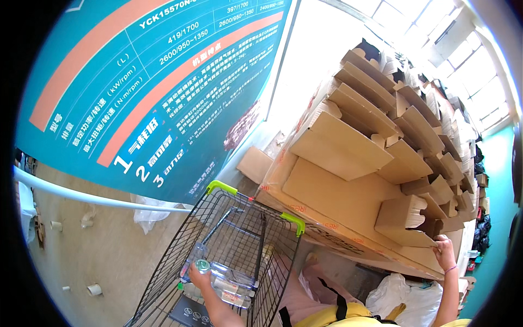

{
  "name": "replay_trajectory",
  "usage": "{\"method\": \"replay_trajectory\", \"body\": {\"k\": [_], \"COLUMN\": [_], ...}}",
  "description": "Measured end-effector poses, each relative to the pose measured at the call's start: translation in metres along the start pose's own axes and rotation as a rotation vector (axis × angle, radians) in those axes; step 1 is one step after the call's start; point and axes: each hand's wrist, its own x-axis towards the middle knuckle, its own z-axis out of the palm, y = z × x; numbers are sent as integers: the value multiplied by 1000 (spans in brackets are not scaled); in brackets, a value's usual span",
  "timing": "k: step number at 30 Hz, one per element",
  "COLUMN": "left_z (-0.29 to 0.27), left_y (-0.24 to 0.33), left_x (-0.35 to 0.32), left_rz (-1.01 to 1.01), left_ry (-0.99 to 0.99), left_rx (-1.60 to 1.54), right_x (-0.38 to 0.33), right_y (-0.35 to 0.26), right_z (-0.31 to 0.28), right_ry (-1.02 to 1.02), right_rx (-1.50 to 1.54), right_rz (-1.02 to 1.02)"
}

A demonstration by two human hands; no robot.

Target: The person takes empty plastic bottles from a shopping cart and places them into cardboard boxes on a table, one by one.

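Down inside the black wire shopping cart [222, 187], my left hand [199, 277] is closed around a small container with a round, pale green top [202, 265]. Whether it is a can or a jar I cannot tell. Clear plastic bottles [234, 288] lie beside it on the cart floor, one with a green cap. A dark flat box [187, 310] with white round symbols is nearer to me. Off to the right, my right hand [445, 254] pinches the front corner of an open cardboard box [396, 222].
Several open cardboard boxes [343, 144] stand in rows on a large carton [321, 191]. A tall teal printed banner [180, 82] rises at the left, with a white pole [98, 196] below. Pale sacking [406, 297] lies near my right arm. Paper scraps dot the floor.
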Motion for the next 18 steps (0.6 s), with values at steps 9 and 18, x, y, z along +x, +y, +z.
{"method": "replay_trajectory", "body": {"k": [9, 18], "left_z": [-46, -198], "left_y": [22, 205], "left_x": [-20, -58], "left_rz": [-45, 217], "left_ry": [542, 262], "left_rx": [-396, -1490], "right_x": [-7, -21], "right_y": [2, 14], "right_z": [10, 20], "right_ry": [83, 69], "right_rx": [-12, -2], "right_rz": [-61, -26]}}
